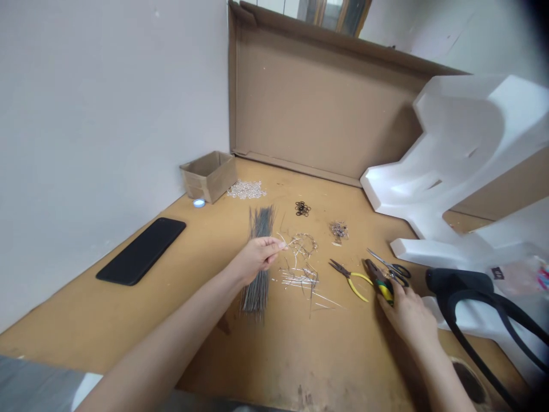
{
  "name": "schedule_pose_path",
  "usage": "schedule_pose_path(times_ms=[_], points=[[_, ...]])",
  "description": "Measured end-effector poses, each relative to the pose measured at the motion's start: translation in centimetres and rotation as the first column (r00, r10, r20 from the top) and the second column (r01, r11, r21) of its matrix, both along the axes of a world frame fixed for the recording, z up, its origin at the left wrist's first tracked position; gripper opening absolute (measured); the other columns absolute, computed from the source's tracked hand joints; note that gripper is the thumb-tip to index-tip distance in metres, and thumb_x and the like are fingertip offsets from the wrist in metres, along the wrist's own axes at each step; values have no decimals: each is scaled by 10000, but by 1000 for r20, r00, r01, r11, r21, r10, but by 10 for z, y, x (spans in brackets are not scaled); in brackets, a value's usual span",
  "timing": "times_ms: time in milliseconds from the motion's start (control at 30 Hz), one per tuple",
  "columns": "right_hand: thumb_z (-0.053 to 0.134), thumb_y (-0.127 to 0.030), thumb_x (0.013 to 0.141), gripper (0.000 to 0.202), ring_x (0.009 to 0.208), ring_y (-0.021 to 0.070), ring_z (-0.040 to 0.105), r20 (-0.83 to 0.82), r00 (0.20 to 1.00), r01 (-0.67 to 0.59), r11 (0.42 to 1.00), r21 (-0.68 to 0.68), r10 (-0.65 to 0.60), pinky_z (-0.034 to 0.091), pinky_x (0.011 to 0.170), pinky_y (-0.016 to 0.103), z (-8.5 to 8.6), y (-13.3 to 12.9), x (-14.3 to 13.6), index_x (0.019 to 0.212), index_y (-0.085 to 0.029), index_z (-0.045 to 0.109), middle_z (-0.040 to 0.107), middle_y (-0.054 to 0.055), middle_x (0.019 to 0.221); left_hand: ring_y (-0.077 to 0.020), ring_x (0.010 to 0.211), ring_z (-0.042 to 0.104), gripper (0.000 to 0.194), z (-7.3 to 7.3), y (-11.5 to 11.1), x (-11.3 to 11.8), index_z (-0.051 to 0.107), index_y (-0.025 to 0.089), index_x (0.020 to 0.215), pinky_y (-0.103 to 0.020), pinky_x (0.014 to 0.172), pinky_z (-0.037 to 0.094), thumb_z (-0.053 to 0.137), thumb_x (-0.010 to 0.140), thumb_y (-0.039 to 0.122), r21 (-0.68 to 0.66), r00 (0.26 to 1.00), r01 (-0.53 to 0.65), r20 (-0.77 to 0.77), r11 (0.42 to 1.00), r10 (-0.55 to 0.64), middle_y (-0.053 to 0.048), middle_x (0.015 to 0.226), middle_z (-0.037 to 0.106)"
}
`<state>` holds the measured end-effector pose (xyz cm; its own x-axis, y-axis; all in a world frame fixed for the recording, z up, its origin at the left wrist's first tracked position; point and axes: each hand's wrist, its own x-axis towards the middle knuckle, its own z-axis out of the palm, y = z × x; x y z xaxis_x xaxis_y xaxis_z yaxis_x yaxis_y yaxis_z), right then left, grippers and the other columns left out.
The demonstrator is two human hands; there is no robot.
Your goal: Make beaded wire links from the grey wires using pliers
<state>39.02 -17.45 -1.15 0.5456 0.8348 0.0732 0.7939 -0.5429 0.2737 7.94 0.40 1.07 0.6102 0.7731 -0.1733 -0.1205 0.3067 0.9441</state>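
Note:
My left hand (259, 257) is closed in a pinch on a thin wire (290, 244), above a bundle of straight grey wires (256, 294). Just past its fingertips is a loose ring of thin wire (309, 236); whether it joins the pinched wire I cannot tell. At the right, my right hand (409, 315) has its thumb and fingers around the handles of dark-jawed pliers (377, 277) with black and yellow-green grips. Scissors (392, 264) with black handles lie beside these pliers, partly behind the hand. Yellow-handled pliers (354, 280) rest to their left.
Loose cut wires (300, 278) lie mid-table. Farther back are clear beads (246, 189), black rings (302, 208) and small metal pieces (338, 230). A cardboard box (210, 176), blue-white cap (198, 203) and black phone (141, 252) stand left; white foam (454, 143) and a black frame (458, 286), right.

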Motion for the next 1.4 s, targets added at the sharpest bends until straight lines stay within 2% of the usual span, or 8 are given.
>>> schedule_pose_path(times_ms=[167,367,633,833,900,1033,1200,1400], points=[[374,-439,823,500,922,319,518,33,990,-143,985,96,141,409,749,406,5,4,-8,1169,-93,475,563,187,1024,-19,348,198,267,-2,-1,0,550,129,749,-183,379,119,606,699,385,17,1000,16,-1,1000,-16,92,420,326],[477,-322,757,455,1099,279,426,-76,869,-481,871,103,489,317,910,375,10,30,-33,1170,-132,491,536,136,1162,-18,343,202,271,-4,-5,4,551,128,736,-185,377,120,609,690,390,19,999,17,-31,1000,-17,92,418,342],[512,-234,672,387,867,288,537,-42,898,-440,894,-88,438,355,752,360,8,47,-38,1038,-118,567,581,159,939,-20,332,203,253,-4,-6,5,559,129,727,-185,369,121,603,696,377,37,999,15,-29,999,-14,91,394,359],[401,-175,751,273,814,252,559,-253,901,-354,934,35,351,371,695,328,21,51,-36,981,-142,544,583,127,903,-19,327,203,270,-2,-7,5,556,123,727,-190,372,114,611,686,385,16,1000,22,-7,1000,-22,94,393,353],[360,-177,772,285,820,226,559,-513,779,-323,932,162,359,383,721,323,30,49,-42,1022,-158,498,582,97,904,-18,326,203,273,-1,-6,4,555,123,725,-191,373,114,615,682,386,13,1000,23,4,1000,-23,94,397,352],[305,-216,814,309,782,177,563,-879,221,-288,890,355,422,418,696,299,49,47,-76,1109,-195,397,557,49,943,-18,321,210,268,1,-5,3,556,127,716,-190,372,118,619,676,384,31,1000,0,-1,1000,0,92,398,359],[350,-416,856,266,761,187,535,-832,354,-358,884,302,427,390,720,311,51,52,-120,867,-201,507,572,20,787,-17,319,203,282,4,-2,2,552,128,711,-186,366,115,624,666,396,51,999,-45,-25,998,46,94,386,352],[313,-449,879,322,743,165,540,-829,325,-416,856,308,456,393,697,275,45,51,-130,878,-195,512,581,15,781,-22,332,215,257,4,-2,2,565,126,711,-184,365,129,615,674,376,73,998,-59,-25,996,61,90,391,363]])
